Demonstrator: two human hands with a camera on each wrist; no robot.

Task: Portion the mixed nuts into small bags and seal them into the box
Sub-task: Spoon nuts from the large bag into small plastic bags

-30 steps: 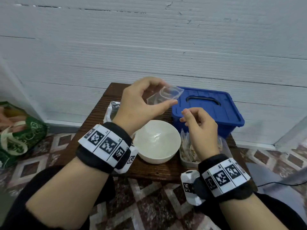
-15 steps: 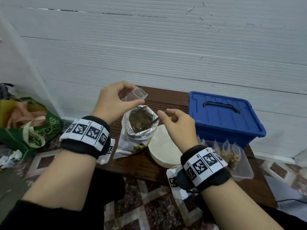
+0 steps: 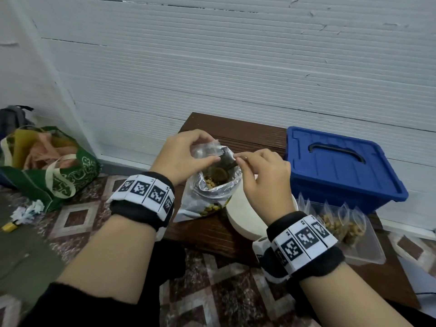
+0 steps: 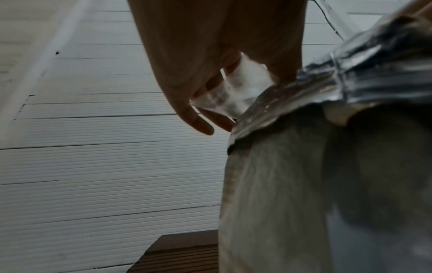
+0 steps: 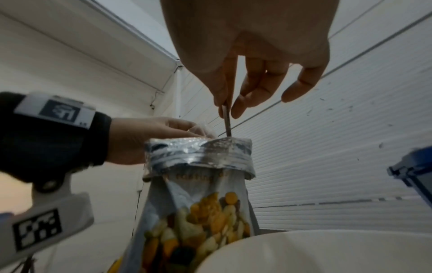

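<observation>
Two hands meet over the foil nut pouch (image 3: 207, 190) standing on the wooden table (image 3: 205, 234), left of the white bowl (image 3: 245, 220) and the far-right blue box (image 3: 339, 166). Left wrist view: the left hand (image 4: 210, 61) pinches a small clear bag (image 4: 236, 92) at the pouch's rim. Right wrist view: the right hand (image 5: 252, 55) pinches a spoon handle (image 5: 226, 120) dipping into the pouch.

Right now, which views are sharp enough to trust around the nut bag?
Head view: evenly lit and sharp on the nut bag, edges bowed. Left wrist: dim, left hand backlit, foil blurred. Right wrist: spoon handle readable, bowl rim out of focus.
</observation>
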